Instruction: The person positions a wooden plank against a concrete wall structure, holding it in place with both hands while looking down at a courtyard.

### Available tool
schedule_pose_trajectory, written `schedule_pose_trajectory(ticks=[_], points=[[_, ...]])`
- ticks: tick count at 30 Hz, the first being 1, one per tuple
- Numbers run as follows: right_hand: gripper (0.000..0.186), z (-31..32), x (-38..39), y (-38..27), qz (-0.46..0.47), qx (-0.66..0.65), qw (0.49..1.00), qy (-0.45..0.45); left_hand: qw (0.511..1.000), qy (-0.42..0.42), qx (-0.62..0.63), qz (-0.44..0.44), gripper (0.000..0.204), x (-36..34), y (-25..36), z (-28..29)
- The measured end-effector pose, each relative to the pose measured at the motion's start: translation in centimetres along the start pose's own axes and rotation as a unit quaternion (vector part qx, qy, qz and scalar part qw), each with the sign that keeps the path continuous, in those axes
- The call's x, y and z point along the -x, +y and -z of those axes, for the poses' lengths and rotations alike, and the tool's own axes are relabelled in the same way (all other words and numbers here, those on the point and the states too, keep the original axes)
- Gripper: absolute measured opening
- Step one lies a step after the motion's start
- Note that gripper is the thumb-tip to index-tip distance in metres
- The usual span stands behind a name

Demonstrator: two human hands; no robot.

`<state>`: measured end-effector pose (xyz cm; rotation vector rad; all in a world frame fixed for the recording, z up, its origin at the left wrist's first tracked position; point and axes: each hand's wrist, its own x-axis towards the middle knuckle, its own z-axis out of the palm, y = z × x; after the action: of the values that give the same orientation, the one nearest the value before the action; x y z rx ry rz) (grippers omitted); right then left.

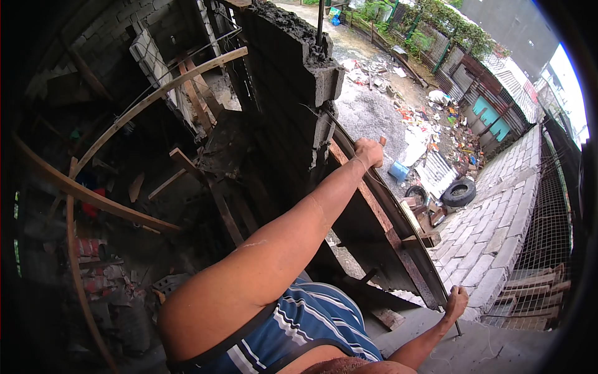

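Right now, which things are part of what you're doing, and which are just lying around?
In use:
- left hand, at the panel's edge
- right hand, near its lower corner
- dark panel
- wooden strip along it

Lying about:
- tyre
- blue container
- corrugated sheet

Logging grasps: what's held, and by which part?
Dark panel: left hand seems to grip its edge toward the far end; right hand is closed at its near corner, exact hold unclear.
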<state>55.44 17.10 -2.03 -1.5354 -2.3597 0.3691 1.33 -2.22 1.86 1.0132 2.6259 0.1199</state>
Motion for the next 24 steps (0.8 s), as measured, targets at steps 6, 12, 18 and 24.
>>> schedule_pose_trajectory(ticks=[6, 12, 18, 24], points=[[0.031, -0.3, -0.1, 0.3, 0.002, -0.006, 1.0, 0.009, 1.0, 0.004, -0.004, -0.001, 0.04, -0.1, -0.1, -0.1], [0.032, 0.6, 0.4, -1.6, -0.002, -0.003, 1.0, -0.001, 1.0, 0.004, -0.011, -0.006, 0.039, -0.4, -0.2, -0.3], [0.032, 0.1, 0.2, -0.4, -0.011, -0.005, 1.0, 0.005, 1.0, 0.009, -0.008, 0.001, 0.039, 0.1, 0.1, 0.0], [0.031, -0.5, -0.2, 0.7, 0.005, 0.004, 1.0, 0.011, 1.0, -0.008, -0.005, 0.005, 0.038, 0.2, 0.1, 0.3]])
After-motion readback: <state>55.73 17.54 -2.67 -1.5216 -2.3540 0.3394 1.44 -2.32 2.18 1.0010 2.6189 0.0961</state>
